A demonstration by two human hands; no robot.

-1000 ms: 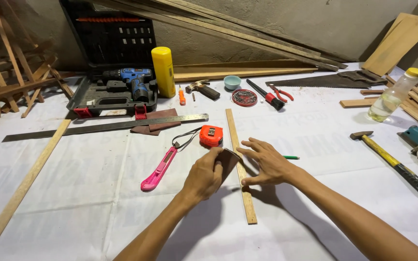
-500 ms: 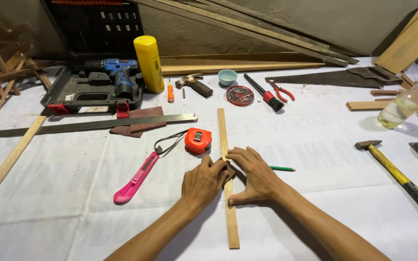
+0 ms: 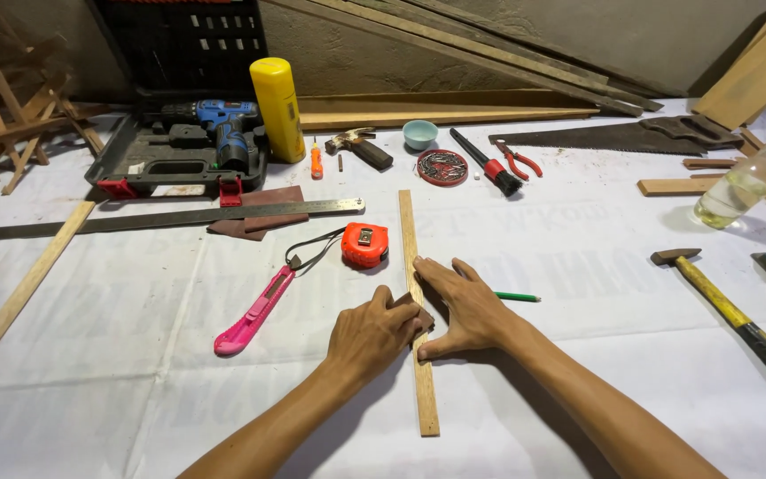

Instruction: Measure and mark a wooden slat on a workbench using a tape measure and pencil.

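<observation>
I see the left hand [image 3: 371, 335] closed on a brown sandpaper piece [image 3: 422, 317] pressed against the thin wooden strip [image 3: 416, 302] lying mid-table, right hand [image 3: 469, 310] spread flat pinning it; sanding looks underway near the middle, both ends seemingly left.

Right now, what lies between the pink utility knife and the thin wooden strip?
In the head view, the orange tape measure and its black strap lie there.
</observation>
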